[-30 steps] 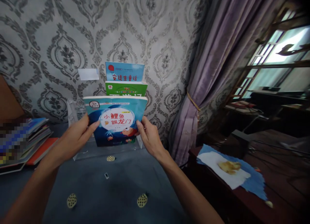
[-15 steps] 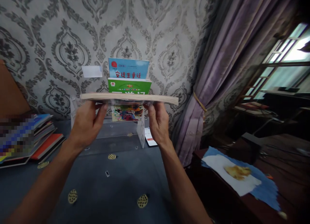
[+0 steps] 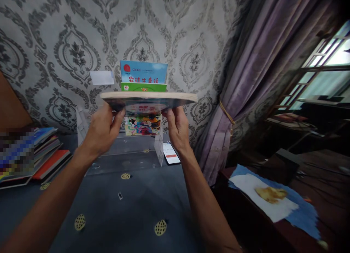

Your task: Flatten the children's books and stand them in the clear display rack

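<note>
Between my hands is a thick book (image 3: 149, 101), held level with its pale page edges along the top and part of its dark cover showing below. My left hand (image 3: 102, 129) is closed on the book's left part, thumb toward me. At the right part, my right hand (image 3: 177, 127) grips it the same way. Behind the book, a blue book (image 3: 144, 71) and a green book (image 3: 136, 86) stand upright in a clear acrylic rack (image 3: 158, 149). A colourful cover picture (image 3: 143, 125) shows beneath the held book.
A stack of books (image 3: 46, 151) lies on the left of the dark tablecloth (image 3: 120, 216). A lit phone (image 3: 171, 153) lies right of the rack. A purple curtain (image 3: 218, 136) hangs at the right, beside a dark side table with a blue and white cloth (image 3: 273, 198).
The held book has risen slightly and tilted so more of its dark cover shows. Both hands have moved up a little with it, and less of the green book is visible above it.
</note>
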Demonstrator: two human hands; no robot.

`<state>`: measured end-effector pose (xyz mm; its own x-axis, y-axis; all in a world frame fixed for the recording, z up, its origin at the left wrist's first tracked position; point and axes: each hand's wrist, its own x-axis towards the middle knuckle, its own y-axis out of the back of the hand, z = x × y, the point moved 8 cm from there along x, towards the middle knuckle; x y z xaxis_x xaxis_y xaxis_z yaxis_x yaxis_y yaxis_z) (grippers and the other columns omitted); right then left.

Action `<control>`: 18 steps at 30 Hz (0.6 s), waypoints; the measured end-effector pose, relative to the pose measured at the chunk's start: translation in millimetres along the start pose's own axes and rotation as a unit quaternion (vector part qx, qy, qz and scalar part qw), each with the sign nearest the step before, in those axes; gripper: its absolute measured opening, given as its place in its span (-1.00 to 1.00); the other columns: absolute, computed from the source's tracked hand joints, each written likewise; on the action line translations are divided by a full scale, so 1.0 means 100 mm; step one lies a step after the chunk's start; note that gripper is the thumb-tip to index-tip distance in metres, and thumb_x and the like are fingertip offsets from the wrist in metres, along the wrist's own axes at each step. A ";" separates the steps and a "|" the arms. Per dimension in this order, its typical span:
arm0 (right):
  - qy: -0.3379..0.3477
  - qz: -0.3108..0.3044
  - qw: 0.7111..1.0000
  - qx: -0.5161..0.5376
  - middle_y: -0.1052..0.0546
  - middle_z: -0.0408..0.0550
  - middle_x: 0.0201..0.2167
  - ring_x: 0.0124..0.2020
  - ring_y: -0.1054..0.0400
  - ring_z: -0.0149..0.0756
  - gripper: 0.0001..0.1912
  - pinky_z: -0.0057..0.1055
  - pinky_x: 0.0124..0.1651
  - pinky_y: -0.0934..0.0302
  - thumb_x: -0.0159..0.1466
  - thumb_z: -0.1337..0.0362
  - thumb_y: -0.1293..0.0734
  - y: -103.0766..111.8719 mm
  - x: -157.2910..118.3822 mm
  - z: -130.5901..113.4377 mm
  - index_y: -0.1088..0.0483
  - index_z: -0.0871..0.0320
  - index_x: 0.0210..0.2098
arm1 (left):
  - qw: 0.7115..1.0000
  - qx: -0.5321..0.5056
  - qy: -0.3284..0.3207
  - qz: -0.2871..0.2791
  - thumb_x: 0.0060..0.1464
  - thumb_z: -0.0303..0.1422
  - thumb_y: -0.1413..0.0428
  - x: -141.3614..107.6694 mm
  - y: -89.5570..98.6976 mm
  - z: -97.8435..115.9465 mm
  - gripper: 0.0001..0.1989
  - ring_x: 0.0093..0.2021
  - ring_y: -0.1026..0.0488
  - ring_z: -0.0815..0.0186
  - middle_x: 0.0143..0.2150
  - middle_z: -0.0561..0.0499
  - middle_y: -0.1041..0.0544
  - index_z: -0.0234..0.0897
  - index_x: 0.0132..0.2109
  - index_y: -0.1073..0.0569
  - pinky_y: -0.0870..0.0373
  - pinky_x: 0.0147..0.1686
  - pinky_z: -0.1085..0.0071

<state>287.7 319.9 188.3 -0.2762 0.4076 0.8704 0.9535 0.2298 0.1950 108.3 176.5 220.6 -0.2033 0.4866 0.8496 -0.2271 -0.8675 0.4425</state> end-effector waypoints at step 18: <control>-0.017 -0.046 0.998 -0.051 -0.50 -0.02 -0.26 -0.16 -0.41 -0.20 -0.52 -0.21 -0.02 -0.40 0.48 -0.13 -0.11 -0.02 0.37 0.30 -0.42 0.10 -0.07 | 0.998 -0.065 0.015 -0.013 0.20 -0.10 -0.11 0.31 -0.25 -0.38 -0.69 0.04 -0.55 -0.07 -0.18 -0.16 -0.55 -0.21 -0.06 -0.40 -0.56 -0.03 0.04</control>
<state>272.3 361.0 206.7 -0.3656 0.4190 0.8311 0.9307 0.1778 0.3197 71.2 217.2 225.4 -0.2233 0.5128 0.8289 -0.3531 -0.8352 0.4216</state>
